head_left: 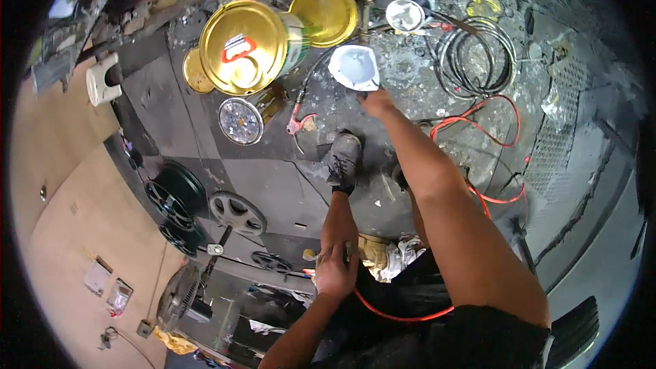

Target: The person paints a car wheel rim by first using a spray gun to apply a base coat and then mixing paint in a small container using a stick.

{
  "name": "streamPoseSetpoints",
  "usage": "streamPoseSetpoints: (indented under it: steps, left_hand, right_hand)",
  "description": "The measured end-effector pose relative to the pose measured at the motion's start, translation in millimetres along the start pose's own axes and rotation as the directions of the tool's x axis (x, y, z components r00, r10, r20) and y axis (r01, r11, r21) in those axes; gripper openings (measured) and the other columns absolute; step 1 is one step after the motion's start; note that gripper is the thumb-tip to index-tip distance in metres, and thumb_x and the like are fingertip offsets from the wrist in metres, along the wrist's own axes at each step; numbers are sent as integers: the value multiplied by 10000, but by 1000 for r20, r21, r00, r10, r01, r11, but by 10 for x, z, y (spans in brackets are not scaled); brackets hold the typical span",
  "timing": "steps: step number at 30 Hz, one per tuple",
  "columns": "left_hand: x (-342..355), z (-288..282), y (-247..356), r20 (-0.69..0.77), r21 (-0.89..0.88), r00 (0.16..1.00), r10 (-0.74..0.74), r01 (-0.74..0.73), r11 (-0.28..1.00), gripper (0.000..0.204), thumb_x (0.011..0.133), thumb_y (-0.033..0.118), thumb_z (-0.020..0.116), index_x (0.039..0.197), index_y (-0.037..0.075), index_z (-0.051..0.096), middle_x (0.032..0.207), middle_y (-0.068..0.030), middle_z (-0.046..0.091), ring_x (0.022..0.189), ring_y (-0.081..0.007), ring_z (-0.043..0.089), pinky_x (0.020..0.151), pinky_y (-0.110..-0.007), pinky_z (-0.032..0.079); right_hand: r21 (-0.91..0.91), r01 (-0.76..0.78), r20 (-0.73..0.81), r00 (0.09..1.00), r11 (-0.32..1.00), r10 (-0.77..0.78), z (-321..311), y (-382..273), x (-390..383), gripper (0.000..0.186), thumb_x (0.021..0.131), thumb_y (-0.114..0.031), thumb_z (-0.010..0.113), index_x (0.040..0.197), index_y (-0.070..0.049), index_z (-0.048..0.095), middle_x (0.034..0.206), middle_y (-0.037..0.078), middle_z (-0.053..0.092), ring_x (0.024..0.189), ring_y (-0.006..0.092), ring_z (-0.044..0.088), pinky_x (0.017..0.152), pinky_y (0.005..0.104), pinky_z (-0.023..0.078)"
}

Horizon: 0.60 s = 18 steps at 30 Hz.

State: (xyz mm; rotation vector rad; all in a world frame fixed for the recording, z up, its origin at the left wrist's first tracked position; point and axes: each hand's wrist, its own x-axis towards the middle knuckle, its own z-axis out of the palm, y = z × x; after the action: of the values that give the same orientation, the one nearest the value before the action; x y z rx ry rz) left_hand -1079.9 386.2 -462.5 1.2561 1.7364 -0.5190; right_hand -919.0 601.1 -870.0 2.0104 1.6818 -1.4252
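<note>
White tub [355,83], clamped at its near edge by my R fingers [372,100] (L fingers [337,254]: can't tell), might spill on floor [273,171] if tilted.

The head fisheye looks steeply down.

Whether the left hand [337,273] holds anything cannot be made out.

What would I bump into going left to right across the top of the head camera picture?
White plastic piece → big gold can → white container held by the right hand → small round white pot → coiled black hose.
</note>
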Motion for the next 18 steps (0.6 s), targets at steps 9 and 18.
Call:
streamPoseSetpoints:
  steps: [9,18]
  left_hand:
    - [13,-234,587,112,63,990,-82,76,995,495,967,447,560,1333,114,541,1167,-268,667,1079,-472,637,940,-556,495]
    - [139,-630,430,109,291,935,338,-355,889,552,973,368,575,1392,23,471,1242,-253,637,1124,-471,613,977,-545,467]
  right_hand:
    - [99,-31,165,986,995,15,-990,692,-1996,606,921,-405,618,1374,-15,518,1287,278,610,1182,443,592,1002,495,490]
    - [695,-374,-269,657,614,704,-1428,1805,-5561,269,945,-291,606,968,-55,733,841,188,714,824,349,696,755,457,515]
